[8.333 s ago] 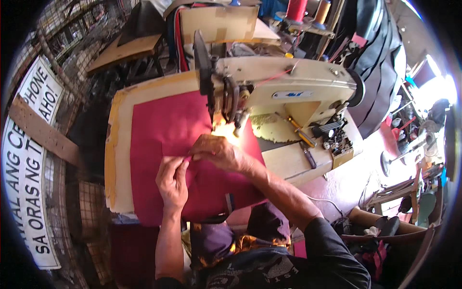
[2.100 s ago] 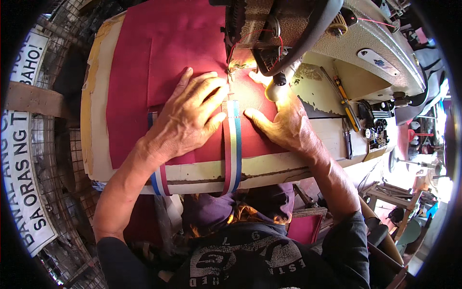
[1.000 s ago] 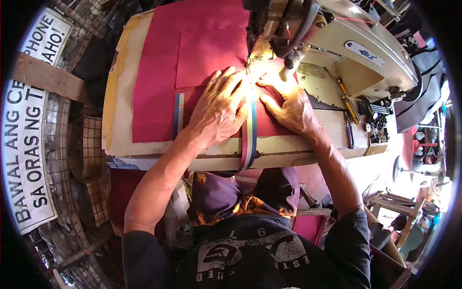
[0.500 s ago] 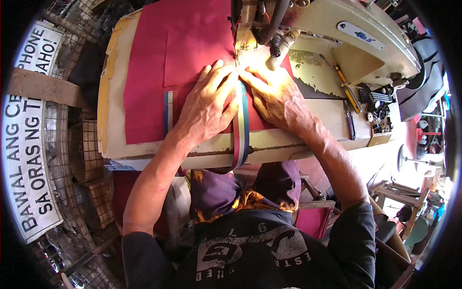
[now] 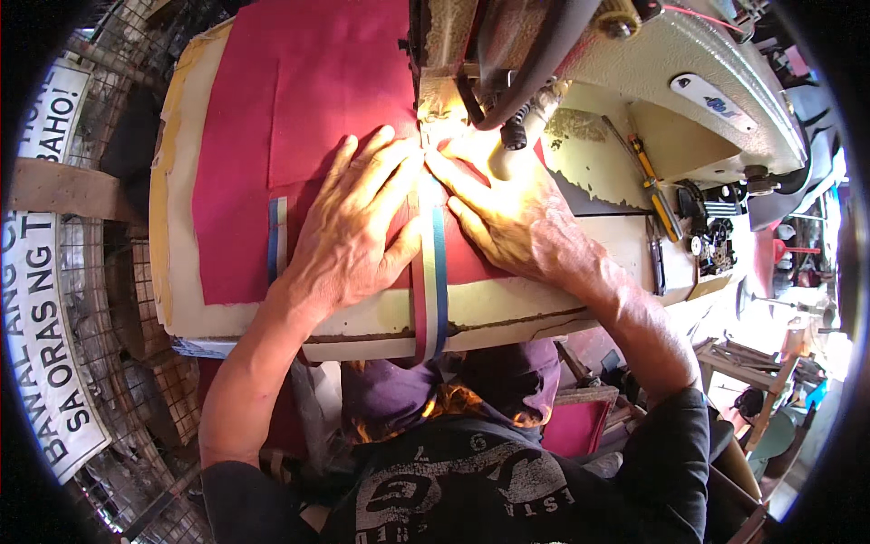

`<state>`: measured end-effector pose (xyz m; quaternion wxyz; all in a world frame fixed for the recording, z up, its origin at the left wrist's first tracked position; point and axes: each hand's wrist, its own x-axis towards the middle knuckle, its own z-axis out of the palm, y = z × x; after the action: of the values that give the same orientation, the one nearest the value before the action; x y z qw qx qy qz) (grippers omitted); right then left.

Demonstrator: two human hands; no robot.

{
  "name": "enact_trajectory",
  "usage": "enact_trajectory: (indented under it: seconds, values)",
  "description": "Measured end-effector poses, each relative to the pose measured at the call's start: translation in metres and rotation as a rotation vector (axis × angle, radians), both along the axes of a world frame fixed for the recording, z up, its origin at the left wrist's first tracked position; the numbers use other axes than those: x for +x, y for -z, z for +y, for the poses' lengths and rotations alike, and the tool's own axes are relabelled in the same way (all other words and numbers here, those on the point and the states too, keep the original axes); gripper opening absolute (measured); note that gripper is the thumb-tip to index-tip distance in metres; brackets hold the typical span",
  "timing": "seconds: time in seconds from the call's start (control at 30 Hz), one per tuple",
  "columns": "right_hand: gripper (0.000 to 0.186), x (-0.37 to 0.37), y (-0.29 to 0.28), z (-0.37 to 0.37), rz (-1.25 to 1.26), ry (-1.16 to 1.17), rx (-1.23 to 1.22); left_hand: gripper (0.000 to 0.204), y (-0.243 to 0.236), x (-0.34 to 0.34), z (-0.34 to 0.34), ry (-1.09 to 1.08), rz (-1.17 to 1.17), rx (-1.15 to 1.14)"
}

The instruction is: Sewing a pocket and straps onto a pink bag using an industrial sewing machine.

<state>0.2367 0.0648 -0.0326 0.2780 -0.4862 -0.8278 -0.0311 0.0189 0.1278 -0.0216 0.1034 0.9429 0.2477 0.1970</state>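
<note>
Red fabric [image 5: 335, 72] lies flat on the sewing machine's bed, reaching under the lit needle area [image 5: 424, 136]. A striped strap [image 5: 429, 290] in blue, cream and red runs from there toward me and loops over the table's front edge. My left hand [image 5: 358, 213] rests flat on the fabric left of the strap, fingers stretched and apart, thumb near the strap. On the other side, my right hand [image 5: 517, 199] lies with extended fingers, its fingertips at the strap just before the needle. Glare blurs the fingertips. A second striped piece [image 5: 275, 238] shows beside my left wrist.
The machine's arm [image 5: 725, 82] rises at the right, with a black cable hanging near the needle. A yellow-handled screwdriver [image 5: 654, 186] and dark metal parts [image 5: 716, 231] lie right of my right hand. Wire mesh [image 5: 95, 299] and a white sign [image 5: 41, 363] stand at left.
The whole view has shifted, so the table and hands sit lower and further left. My left fingers are spread wider on the fabric. Both hands stay beside the strap.
</note>
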Motion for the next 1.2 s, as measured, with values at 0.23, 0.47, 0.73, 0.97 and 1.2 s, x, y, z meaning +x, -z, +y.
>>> enact_trajectory:
  seconds: [0.23,0.47,0.73,0.97,1.2]
  values:
    - [0.035,0.022,-0.018,-0.036,-0.029,0.140,0.038,0.048,0.006,0.009,0.014,0.012,-0.026,0.039]
    - [0.041,0.118,-0.011,-0.136,-0.028,0.856,0.268,0.046,0.005,0.014,0.014,-0.001,-0.051,0.061]
    - [0.040,0.141,0.020,-0.147,0.308,0.951,0.313,0.044,0.004,0.011,0.018,0.006,-0.066,0.020]
    - [0.059,0.150,0.022,-0.153,0.536,0.836,0.306,0.045,0.007,0.011,0.019,0.015,-0.066,0.076]
    - [0.044,0.140,0.020,-0.140,0.385,0.977,0.303,0.049,0.011,0.014,0.020,-0.029,-0.060,0.068]
